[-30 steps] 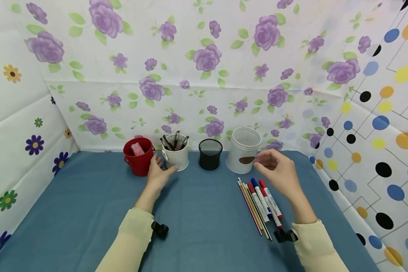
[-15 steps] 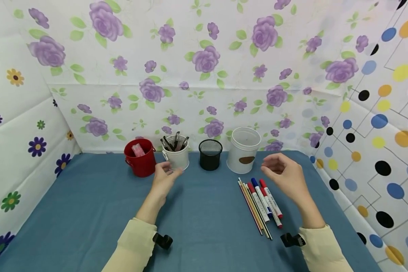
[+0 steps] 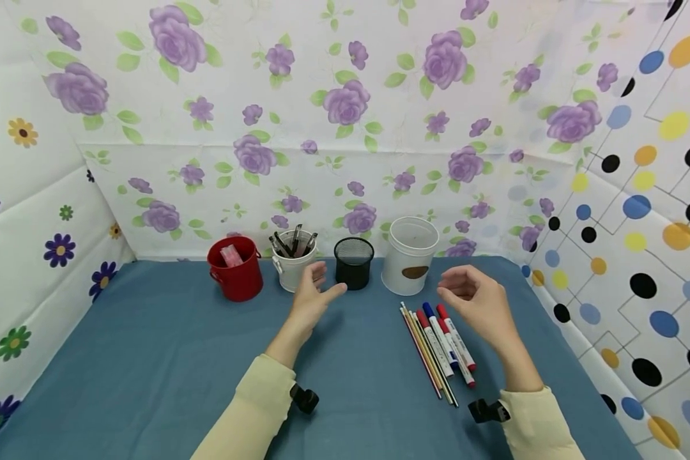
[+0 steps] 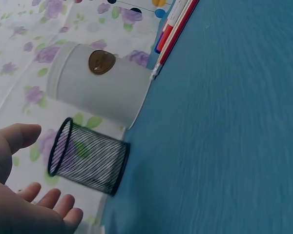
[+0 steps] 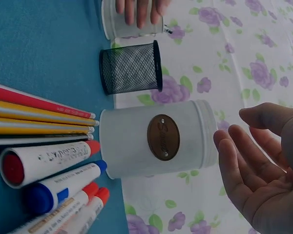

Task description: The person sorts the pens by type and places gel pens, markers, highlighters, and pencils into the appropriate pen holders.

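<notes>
My left hand hovers in front of the gap between the small white bucket and the black mesh pen holder, fingers spread and holding nothing. In the left wrist view the mesh pen holder stands just beyond the fingertips. My right hand is to the right of the larger white bucket, its fingers loosely bent and nothing between them. The right wrist view shows that bucket's brown oval label. Several black pens stand in the small white bucket.
A red bucket with a pink item inside stands at the left end of the row. Pencils and red and blue markers lie side by side on the blue cloth before the larger bucket. Patterned cloth walls enclose the table.
My left hand has moved right, from between the red bucket and the small white bucket toward the mesh pen holder. My right hand has drawn slightly away from the larger white bucket.
</notes>
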The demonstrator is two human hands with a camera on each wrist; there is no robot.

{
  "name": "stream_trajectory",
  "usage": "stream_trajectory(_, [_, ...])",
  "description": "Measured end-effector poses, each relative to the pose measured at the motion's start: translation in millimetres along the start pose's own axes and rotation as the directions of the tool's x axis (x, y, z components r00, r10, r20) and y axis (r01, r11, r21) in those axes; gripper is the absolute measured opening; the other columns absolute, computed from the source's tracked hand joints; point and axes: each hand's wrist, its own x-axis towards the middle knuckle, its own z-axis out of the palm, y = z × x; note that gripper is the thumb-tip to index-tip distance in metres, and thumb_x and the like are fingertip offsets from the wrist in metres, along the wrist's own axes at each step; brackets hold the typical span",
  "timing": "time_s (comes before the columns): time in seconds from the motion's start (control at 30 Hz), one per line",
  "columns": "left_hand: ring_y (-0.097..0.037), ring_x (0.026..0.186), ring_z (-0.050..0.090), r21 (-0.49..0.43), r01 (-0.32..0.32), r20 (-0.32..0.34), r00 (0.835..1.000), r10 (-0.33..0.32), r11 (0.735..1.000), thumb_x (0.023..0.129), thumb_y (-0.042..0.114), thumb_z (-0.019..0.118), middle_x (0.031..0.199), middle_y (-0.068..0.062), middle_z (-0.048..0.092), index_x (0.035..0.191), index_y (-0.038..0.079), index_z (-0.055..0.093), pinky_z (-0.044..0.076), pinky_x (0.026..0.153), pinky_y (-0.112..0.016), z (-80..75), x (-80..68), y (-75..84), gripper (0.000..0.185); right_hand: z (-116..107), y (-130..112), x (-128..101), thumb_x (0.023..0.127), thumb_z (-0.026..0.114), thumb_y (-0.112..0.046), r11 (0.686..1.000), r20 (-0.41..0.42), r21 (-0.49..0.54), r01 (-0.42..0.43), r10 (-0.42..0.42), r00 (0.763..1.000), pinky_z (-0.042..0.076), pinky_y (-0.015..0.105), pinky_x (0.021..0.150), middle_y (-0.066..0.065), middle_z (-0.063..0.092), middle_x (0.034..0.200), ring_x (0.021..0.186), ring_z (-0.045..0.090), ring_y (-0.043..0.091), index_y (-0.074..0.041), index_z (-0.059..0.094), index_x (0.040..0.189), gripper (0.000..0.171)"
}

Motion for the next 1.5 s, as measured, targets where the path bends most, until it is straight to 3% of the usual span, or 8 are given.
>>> stream_trajectory(0.33, [-0.038,0.153,0.037,0.043,-0.025,-0.085,0.996,0.029,0.999,0.096,0.018,0.08,0.167,-0.016,0.035,0.164,0.01,0.032,0.04,0.12,-0.054,24.2,18.2,-2.5,0.083,13,9,-3,0.098,0.08,-0.018,0.998,0.059,0.053,-0.046,0.043,0.997,0.062,0.025,0.074,0.006,0.076,0.109,0.092,0.076,0.018,-0.013,0.071,0.121,0.025])
stream_trajectory(0.77, [-0.038,0.156,0.03,0.024,-0.033,-0.077,0.996,0.035,0.999,0.094,0.016,0.082,0.17,-0.015,0.031,0.166,0.011,0.028,0.034,0.124,-0.055,37.9,41.7,-19.1,0.091,21,14,-4,0.098,0.081,-0.018,0.995,0.092,0.061,-0.077,0.072,0.993,0.062,0.029,0.076,0.005,0.075,0.114,0.095,0.077,0.021,-0.017,0.071,0.123,0.027])
stream_trajectory(1.13, [-0.036,0.158,0.029,-0.023,-0.031,-0.026,0.999,0.03,0.999,0.094,0.014,0.082,0.17,-0.017,0.032,0.166,0.01,0.026,0.03,0.127,-0.051,42.3,55.3,-35.6,0.092,24,12,-5,0.097,0.081,-0.018,0.994,0.119,0.025,-0.105,0.102,0.988,0.062,0.037,0.073,0.005,0.075,0.114,0.094,0.077,0.022,-0.017,0.071,0.122,0.028])
stream_trajectory(1.3, [-0.033,0.16,0.025,-0.029,-0.04,0.032,0.999,0.041,0.999,0.096,0.017,0.081,0.171,-0.017,0.028,0.168,0.014,0.021,0.028,0.128,-0.051,40.0,59.1,-39.4,0.094,27,11,-6,0.097,0.081,-0.02,0.993,0.198,-0.033,-0.111,0.115,0.973,0.061,0.038,0.073,0.005,0.075,0.113,0.091,0.076,0.019,-0.017,0.07,0.124,0.029])
stream_trajectory(1.5, [-0.032,0.162,0.021,-0.057,-0.052,0.065,0.996,0.056,0.997,0.097,0.017,0.079,0.173,-0.017,0.023,0.17,0.014,0.016,0.026,0.129,-0.051,37.1,63.1,-40.6,0.096,34,4,-9,0.096,0.081,-0.016,0.988,0.282,-0.137,-0.077,0.113,0.953,0.06,0.037,0.074,0.0,0.074,0.1,0.084,0.07,0.015,-0.012,0.072,0.126,0.032])
